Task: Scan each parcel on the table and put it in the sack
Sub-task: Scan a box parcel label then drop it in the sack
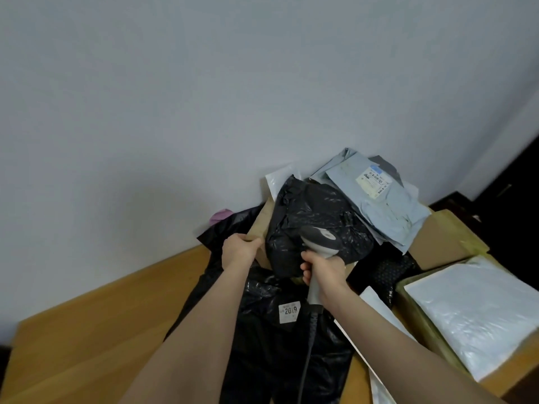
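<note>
My right hand (323, 272) grips a grey barcode scanner (319, 237) by its handle, its head over a crumpled black plastic parcel (309, 217). My left hand (240, 249) grips the edge of a brown cardboard parcel (261, 225) under that black one. A larger black plastic parcel with a white "2019" label (289, 311) lies below my hands. A light blue mailer (376, 199) with a shipping label rests on the pile behind. The sack is not clearly seen.
A wooden table (96, 322) extends to the left. At the right stands a cardboard box (443, 237), and a box holding white bubble mailers (478, 313). A white mailer (376, 310) lies by my right forearm. A pink object (220, 215) sits against the wall.
</note>
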